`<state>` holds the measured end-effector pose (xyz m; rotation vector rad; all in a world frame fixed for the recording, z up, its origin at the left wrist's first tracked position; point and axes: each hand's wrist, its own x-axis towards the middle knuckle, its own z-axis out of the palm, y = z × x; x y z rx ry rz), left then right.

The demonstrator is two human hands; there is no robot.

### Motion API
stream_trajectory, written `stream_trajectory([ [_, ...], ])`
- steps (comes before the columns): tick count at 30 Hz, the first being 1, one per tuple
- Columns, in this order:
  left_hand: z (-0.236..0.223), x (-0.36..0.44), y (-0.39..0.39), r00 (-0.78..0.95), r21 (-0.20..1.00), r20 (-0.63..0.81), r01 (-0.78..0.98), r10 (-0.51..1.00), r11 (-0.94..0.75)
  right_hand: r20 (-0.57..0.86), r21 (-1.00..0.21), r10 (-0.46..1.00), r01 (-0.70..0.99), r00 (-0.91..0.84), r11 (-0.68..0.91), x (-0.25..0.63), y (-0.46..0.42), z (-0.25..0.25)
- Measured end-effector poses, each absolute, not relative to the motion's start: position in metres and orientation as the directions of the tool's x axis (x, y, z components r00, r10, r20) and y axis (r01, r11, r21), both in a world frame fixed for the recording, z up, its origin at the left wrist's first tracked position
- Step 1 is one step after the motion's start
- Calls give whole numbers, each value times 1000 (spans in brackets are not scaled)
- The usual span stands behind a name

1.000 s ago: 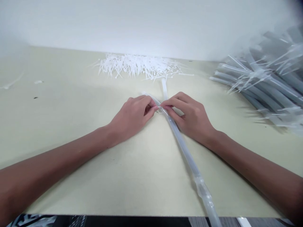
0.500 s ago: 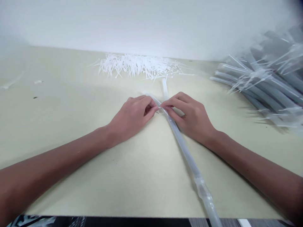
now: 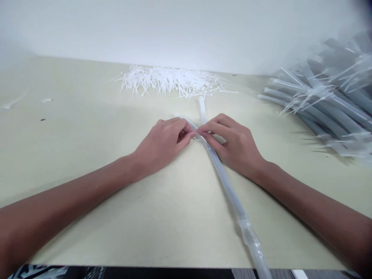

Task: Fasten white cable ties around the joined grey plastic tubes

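Two hands (image 3: 161,145) (image 3: 236,146) on glossy tubing (image 3: 223,182) (nylon tie (image 3: 188,123)).

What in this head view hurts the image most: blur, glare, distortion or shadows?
In the head view, the bundled tubes blur toward the upper right, beside a dark smudge in the corner; the white wall looks washed out; wide-angle distortion stretches the left forearm; the clear tube stays fairly sharp, with only soft shadows.
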<state>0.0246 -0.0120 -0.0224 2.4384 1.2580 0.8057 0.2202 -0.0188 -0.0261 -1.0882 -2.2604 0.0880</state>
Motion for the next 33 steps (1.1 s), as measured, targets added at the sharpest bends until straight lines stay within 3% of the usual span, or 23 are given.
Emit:
stream_trajectory([
  [21,-23,24,-10,483,470,338,657,808,-590,554,-241,623,610,-553,755,219,-17,-27],
  [33,-19,22,-8,500,659,169,584,849,-475,492,-207,623,614,-608,762,223,-16,-22],
])
